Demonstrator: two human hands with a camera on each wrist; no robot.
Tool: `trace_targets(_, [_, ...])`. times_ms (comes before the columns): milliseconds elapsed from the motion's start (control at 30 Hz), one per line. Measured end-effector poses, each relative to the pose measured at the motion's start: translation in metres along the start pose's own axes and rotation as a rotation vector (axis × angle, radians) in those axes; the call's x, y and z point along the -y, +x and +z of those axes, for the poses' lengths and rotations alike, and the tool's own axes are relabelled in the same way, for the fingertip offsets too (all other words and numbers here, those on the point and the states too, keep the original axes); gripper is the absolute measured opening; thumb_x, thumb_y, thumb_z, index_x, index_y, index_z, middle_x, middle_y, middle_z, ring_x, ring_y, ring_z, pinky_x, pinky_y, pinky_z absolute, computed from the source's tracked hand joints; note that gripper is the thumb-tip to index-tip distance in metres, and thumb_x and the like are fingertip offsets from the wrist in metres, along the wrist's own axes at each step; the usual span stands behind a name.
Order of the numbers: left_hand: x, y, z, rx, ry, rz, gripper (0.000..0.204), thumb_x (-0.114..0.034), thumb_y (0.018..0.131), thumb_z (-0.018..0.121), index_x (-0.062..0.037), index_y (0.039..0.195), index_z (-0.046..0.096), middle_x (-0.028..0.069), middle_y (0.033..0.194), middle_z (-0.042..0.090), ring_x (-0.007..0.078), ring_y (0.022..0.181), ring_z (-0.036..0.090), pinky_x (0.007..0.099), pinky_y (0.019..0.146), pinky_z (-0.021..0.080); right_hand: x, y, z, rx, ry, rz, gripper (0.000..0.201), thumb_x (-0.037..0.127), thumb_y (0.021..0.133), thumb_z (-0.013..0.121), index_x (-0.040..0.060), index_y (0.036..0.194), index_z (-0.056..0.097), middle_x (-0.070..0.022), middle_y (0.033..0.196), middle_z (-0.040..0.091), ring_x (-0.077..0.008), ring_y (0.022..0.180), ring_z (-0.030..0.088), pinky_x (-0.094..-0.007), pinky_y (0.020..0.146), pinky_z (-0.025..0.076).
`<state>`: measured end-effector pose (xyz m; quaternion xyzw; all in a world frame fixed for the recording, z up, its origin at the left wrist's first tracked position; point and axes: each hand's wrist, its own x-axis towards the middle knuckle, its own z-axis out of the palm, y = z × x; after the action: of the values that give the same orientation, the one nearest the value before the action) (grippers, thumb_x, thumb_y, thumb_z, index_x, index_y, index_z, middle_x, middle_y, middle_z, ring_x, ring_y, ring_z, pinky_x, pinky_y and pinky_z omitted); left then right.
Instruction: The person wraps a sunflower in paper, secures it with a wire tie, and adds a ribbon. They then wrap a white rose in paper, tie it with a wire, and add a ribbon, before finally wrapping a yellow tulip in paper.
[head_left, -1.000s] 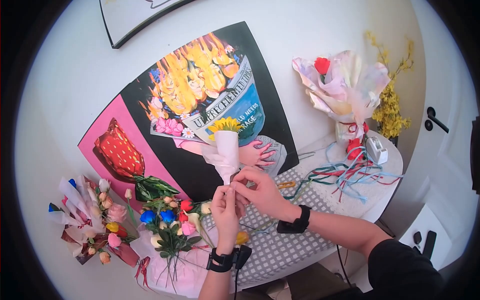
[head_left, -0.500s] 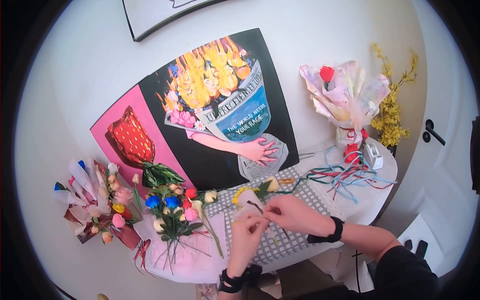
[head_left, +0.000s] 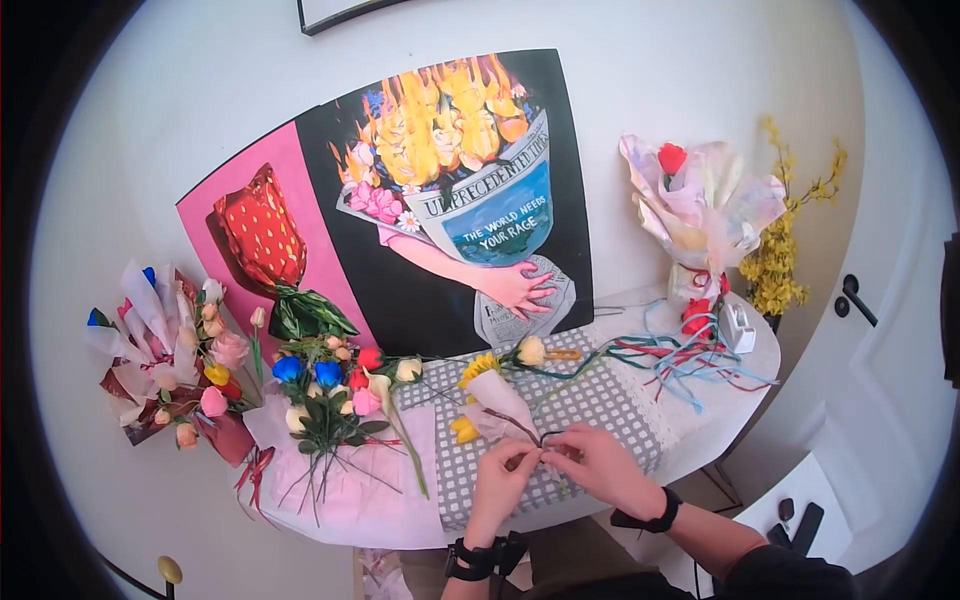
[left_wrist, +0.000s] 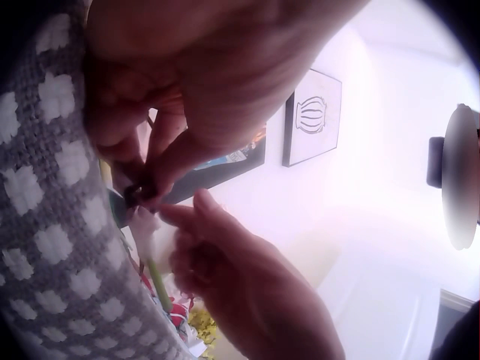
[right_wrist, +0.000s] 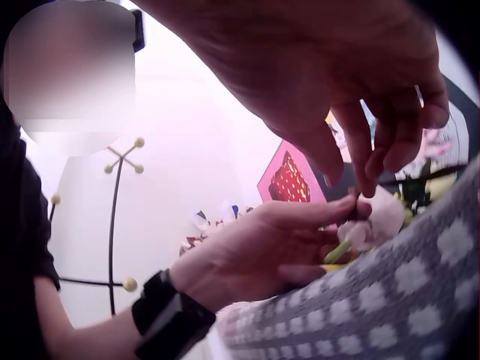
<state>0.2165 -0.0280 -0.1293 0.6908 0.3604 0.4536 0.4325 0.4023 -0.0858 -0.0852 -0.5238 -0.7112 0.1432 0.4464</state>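
A sunflower (head_left: 478,369) wrapped in pale paper (head_left: 497,398) lies over the checked cloth, its head pointing to the back. A dark brown ribbon (head_left: 512,421) runs along the wrap down to the fingers. My left hand (head_left: 503,480) pinches the ribbon at the gathered base of the paper. Close beside it, my right hand (head_left: 602,468) pinches the ribbon too, fingertips meeting the left ones. Below the gather a green stem (left_wrist: 158,283) sticks out in the left wrist view. The knot area is mostly hidden by fingers.
Loose flowers (head_left: 335,395) lie on pink paper at the left, beside a wrapped bouquet (head_left: 165,350). A yellow flower (head_left: 464,430) and a cream rose (head_left: 531,350) flank the sunflower. Tangled ribbons (head_left: 665,360), a tape dispenser (head_left: 738,328) and another bouquet (head_left: 705,195) stand right.
The wrapped sunflower was held upright before the painting; both hands have brought it down over the cloth, where it lies tilted back. The dark ribbon now shows across the paper.
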Motion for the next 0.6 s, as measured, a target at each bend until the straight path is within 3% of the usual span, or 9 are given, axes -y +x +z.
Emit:
trace_targets(33, [0.000, 0.001, 0.000, -0.016, 0.002, 0.048, 0.009, -0.006, 0.092, 0.073, 0.0023, 0.096, 0.075, 0.0031, 0.089, 0.069, 0.0076, 0.071, 0.060, 0.0234, 0.062, 0.045, -0.002, 0.002, 0.005, 0.055, 0.155, 0.107, 0.028, 0.019, 0.089, 0.077, -0.0020, 0.107, 0.072, -0.0112, 0.082, 0.064, -0.0215, 0.072, 0.062, -0.0339, 0.068, 0.051])
trace_targets(67, [-0.001, 0.002, -0.002, -0.021, -0.002, 0.056, 0.009, -0.006, 0.092, 0.073, 0.0023, 0.096, 0.075, 0.0031, 0.089, 0.069, 0.0076, 0.071, 0.060, 0.0234, 0.062, 0.045, -0.007, 0.005, 0.010, 0.055, 0.149, 0.100, 0.028, 0.019, 0.089, 0.077, -0.0020, 0.107, 0.072, -0.0112, 0.082, 0.064, -0.0215, 0.072, 0.062, -0.0339, 0.068, 0.051])
trace_targets(133, [-0.005, 0.001, -0.005, -0.005, -0.083, -0.075, 0.010, -0.007, 0.091, 0.074, 0.0022, 0.097, 0.075, 0.0032, 0.085, 0.067, 0.0084, 0.070, 0.058, 0.0236, 0.063, 0.044, -0.015, 0.010, 0.018, 0.076, 0.378, 0.270, 0.019, 0.014, 0.093, 0.075, 0.0005, 0.107, 0.073, -0.0034, 0.087, 0.070, -0.0087, 0.074, 0.062, -0.0256, 0.066, 0.049])
trace_targets(367, [-0.011, -0.005, -0.007, -0.008, -0.101, -0.193, 0.013, -0.008, 0.092, 0.074, 0.0035, 0.099, 0.075, 0.0022, 0.081, 0.072, 0.0060, 0.067, 0.059, 0.0228, 0.062, 0.046, -0.032, 0.012, 0.035, 0.059, 0.678, 0.301, 0.019, 0.014, 0.097, 0.072, -0.0011, 0.108, 0.072, -0.0016, 0.089, 0.072, -0.0057, 0.076, 0.061, -0.0231, 0.068, 0.049])
trace_targets(433, [-0.007, -0.003, -0.006, 0.016, -0.202, -0.093, 0.013, -0.009, 0.093, 0.072, 0.0019, 0.098, 0.076, 0.0023, 0.082, 0.074, 0.0063, 0.073, 0.062, 0.0230, 0.066, 0.048, -0.027, 0.013, 0.032, 0.054, 0.708, 0.332, 0.017, 0.012, 0.098, 0.070, -0.0020, 0.108, 0.072, -0.0020, 0.090, 0.073, -0.0051, 0.078, 0.063, -0.0212, 0.069, 0.049])
trace_targets(533, [-0.003, -0.001, -0.007, 0.053, -0.171, -0.123, 0.013, -0.008, 0.093, 0.072, 0.0032, 0.098, 0.076, 0.0033, 0.084, 0.075, 0.0085, 0.080, 0.065, 0.0243, 0.076, 0.050, -0.029, 0.015, 0.030, 0.059, 0.667, 0.342, 0.016, 0.011, 0.099, 0.069, -0.0022, 0.107, 0.072, -0.0029, 0.091, 0.073, -0.0053, 0.077, 0.064, -0.0213, 0.069, 0.049])
trace_targets(600, [0.004, 0.000, -0.005, 0.047, -0.186, -0.098, 0.015, -0.009, 0.094, 0.071, 0.0043, 0.098, 0.075, 0.0042, 0.085, 0.076, 0.0081, 0.080, 0.065, 0.0236, 0.074, 0.051, -0.032, 0.014, 0.031, 0.084, 0.678, 0.327, 0.016, 0.012, 0.099, 0.069, -0.0017, 0.107, 0.072, -0.0025, 0.091, 0.073, -0.0054, 0.078, 0.064, -0.0215, 0.070, 0.049])
